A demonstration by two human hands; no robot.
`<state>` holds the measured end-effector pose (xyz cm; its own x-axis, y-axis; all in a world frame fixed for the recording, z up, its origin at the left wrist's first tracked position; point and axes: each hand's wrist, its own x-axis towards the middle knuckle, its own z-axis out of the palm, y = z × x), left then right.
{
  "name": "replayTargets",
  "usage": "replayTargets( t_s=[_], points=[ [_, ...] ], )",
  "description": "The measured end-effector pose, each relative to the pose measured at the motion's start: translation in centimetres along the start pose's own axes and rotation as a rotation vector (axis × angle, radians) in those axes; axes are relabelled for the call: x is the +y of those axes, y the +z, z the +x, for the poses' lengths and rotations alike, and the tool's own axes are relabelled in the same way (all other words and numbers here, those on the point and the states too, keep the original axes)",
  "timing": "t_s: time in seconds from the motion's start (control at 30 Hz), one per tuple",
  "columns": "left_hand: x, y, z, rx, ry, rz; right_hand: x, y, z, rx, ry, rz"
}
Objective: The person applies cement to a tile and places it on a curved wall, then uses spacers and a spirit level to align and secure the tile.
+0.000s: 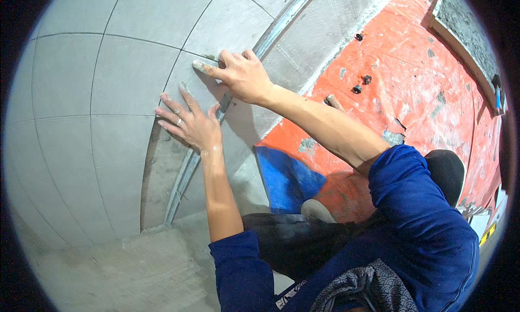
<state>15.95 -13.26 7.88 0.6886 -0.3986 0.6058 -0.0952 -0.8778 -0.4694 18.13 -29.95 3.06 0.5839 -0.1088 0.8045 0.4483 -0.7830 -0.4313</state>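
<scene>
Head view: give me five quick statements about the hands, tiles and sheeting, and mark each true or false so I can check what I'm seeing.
1. The left hand wears a ring. True.
2. The right hand is flat with every digit spread. False: one digit is stretched out over the grey tiles, while others are curled.
3. A metal strip runs slantwise past both hands. True.
4. The blue sheeting appears left of the left forearm. False: it appears right of it.
5. Both sleeves are red. False: they are dark blue.
</scene>
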Motion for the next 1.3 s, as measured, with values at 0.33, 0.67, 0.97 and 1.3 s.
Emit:
replayTargets(
  t_s=[0.33, 0.67, 0.97, 1.3],
  points=[
    [0.2, 1.0, 0.4, 0.049, 0.012, -0.003, 0.4, 0.4, 0.3, 0.039, -0.012, -0.012],
    [0.7, 0.8, 0.7, 0.041, 0.018, 0.003, 0.3, 0.9, 0.2, 0.087, -0.017, -0.079],
    [1.7, -0.3, 1.2, 0.003, 0.011, 0.067, -1.0, -0.2, 0.2, -0.004, 0.012, -0.017],
    [2.0, -0.7, 1.3, -0.028, -0.022, 0.041, -1.7, -1.7, 0.4, -0.106, 0.049, 0.065]
  ],
)
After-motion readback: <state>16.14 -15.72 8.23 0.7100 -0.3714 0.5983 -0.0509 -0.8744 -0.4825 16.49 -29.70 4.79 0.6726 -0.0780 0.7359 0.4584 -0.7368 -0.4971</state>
